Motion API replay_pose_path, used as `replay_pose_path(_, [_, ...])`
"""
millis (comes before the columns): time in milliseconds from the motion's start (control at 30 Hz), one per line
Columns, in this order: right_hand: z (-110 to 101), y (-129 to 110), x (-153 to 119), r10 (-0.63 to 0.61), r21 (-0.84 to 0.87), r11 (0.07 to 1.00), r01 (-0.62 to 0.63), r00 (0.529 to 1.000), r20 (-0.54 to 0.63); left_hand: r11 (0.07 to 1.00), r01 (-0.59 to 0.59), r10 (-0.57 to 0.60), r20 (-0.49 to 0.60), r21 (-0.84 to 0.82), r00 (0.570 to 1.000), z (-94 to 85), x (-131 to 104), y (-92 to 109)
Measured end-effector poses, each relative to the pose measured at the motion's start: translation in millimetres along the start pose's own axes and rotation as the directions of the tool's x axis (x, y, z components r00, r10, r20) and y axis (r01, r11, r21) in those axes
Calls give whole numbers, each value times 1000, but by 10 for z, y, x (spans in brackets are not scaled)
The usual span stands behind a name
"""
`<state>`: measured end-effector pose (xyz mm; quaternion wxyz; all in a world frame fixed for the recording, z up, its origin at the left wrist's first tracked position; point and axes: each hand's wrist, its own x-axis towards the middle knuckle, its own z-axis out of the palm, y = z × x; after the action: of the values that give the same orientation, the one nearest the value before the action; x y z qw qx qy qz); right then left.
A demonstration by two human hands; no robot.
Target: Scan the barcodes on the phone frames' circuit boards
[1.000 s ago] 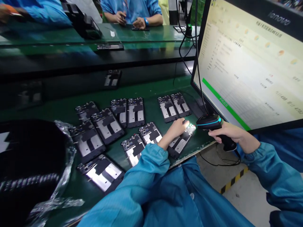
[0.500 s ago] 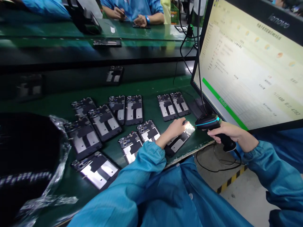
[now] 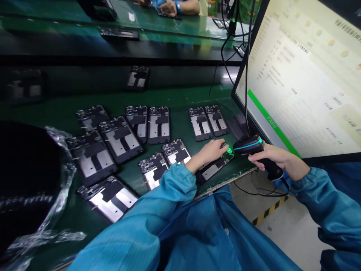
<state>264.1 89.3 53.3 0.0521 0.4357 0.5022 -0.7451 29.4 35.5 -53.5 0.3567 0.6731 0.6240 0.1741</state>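
My left hand (image 3: 210, 152) rests on the upper left part of a phone assembly (image 3: 213, 169) at the table's front edge, fingers bent at a small dark part whose details I cannot make out. In my right hand (image 3: 278, 160) is a black barcode scanner (image 3: 248, 145) with a lit blue stripe, its head just right of that assembly. A green light spot shows on the assembly's circuit board beside my left fingertips. Left of my left hand lie two more open phone assemblies (image 3: 177, 152), and another pair (image 3: 200, 123) is behind it.
A monitor (image 3: 299, 86) with a green PASS bar stands at the right. Several phone assemblies (image 3: 121, 139) lie at the left, near a black object edged with clear plastic (image 3: 60, 195). Cables (image 3: 247, 75) hang by the monitor. Across the bench, a person's hand (image 3: 169, 8) is visible.
The bright white light on the assembly's board has become a green spot. The view has shifted slightly; both hands stay in nearly the same place, with the scanner still held.
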Motion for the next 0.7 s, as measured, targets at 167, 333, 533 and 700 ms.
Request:
replay_pose_path(167, [8, -39, 4, 9, -6, 1000, -9, 1000, -12, 999, -18, 17, 12, 45, 1000, 10, 12, -20])
replay_pose_path(333, [15, -81, -31, 22, -29, 999, -22, 1000, 0, 998, -29, 28, 19, 51, 999, -22, 13, 1])
replay_pose_path(533, [14, -97, -113, 7, -58, 998, -6, 1000, 5, 998, -34, 33, 18, 59, 999, -23, 15, 1])
replay_pose_path(700, [25, -121, -200, 0, -72, 997, -1, 1000, -11, 997, -48, 47, 18, 68, 999, 5, 33, -25])
